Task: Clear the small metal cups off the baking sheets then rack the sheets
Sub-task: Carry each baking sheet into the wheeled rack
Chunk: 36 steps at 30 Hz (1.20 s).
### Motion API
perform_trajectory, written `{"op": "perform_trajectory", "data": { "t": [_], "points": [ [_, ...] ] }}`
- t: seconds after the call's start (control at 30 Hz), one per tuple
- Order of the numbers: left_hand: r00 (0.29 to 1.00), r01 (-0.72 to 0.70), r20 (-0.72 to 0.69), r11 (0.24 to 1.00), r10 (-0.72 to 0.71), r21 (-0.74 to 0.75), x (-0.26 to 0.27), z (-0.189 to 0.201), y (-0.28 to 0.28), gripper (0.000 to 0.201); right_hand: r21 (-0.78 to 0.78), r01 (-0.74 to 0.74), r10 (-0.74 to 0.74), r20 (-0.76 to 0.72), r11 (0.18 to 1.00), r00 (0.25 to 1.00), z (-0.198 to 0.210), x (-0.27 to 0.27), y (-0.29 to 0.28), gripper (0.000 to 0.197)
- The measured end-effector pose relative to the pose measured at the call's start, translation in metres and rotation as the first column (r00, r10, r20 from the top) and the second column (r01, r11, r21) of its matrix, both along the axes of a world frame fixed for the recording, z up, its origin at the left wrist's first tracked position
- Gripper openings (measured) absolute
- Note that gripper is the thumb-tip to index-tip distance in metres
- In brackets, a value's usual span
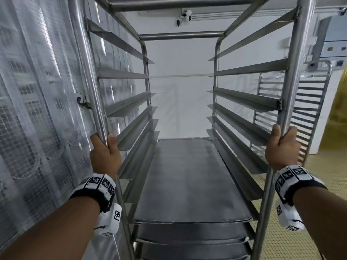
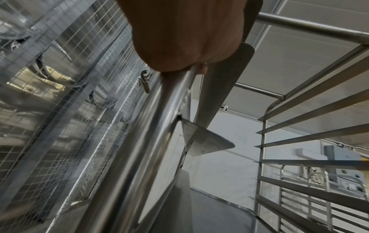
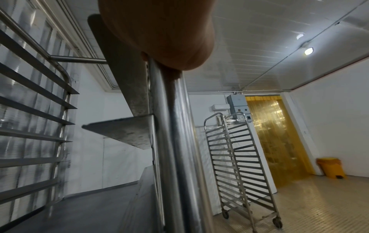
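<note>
Fingers (image 1: 112, 145) of the left hand (image 1: 104, 156) wrap the rack's (image 1: 184, 35) left front post; the right hand (image 1: 281, 150) grips the right front post. Baking sheets (image 1: 187, 181) sit stacked on the lower rails. A second rack (image 3: 239, 165) stands beyond, near a yellow strip curtain (image 3: 279, 141).

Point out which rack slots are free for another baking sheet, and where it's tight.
Free: the runner pairs above the top baking sheet, between the two front posts gripped by the left hand and right hand. Crowded: below that sheet, more sheets sit stacked close. The mesh panel hugs the rack's left side; a second rack stands right.
</note>
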<state>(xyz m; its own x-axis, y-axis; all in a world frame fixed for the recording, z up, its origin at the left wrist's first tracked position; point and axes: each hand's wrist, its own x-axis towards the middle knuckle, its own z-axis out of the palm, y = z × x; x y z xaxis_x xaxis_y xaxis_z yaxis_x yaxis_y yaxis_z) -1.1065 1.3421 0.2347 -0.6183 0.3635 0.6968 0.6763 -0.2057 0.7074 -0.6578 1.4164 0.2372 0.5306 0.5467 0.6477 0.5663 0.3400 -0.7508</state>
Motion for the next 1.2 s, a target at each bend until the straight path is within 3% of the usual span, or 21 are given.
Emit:
{"op": "perform_trajectory", "data": {
  "t": [0.13,0.43,0.77,1.2],
  "points": [
    [0.999,-0.039,-0.001,0.999,0.039,-0.01,0.003,0.001,0.013,0.051,-0.085,0.024,-0.022,0.026,0.996,0.999,-0.001,0.002,0.021,0.057],
    [0.995,-0.099,-0.012,0.995,0.099,0.014,0.01,0.004,0.026,0.052,-0.112,-0.039,0.044,0.039,0.993,0.998,0.013,-0.004,0.035,0.048],
    [0.997,-0.069,0.022,0.998,0.069,0.001,-0.007,0.007,0.056,0.045,-0.043,-0.069,0.07,0.005,0.997,0.998,0.007,-0.018,0.067,0.043],
    [0.999,0.038,-0.01,0.999,-0.038,-0.019,-0.052,0.002,0.134,0.046,-0.064,0.077,-0.076,0.027,0.995,0.997,0.0,-0.052,0.125,0.049]
  ]
}}
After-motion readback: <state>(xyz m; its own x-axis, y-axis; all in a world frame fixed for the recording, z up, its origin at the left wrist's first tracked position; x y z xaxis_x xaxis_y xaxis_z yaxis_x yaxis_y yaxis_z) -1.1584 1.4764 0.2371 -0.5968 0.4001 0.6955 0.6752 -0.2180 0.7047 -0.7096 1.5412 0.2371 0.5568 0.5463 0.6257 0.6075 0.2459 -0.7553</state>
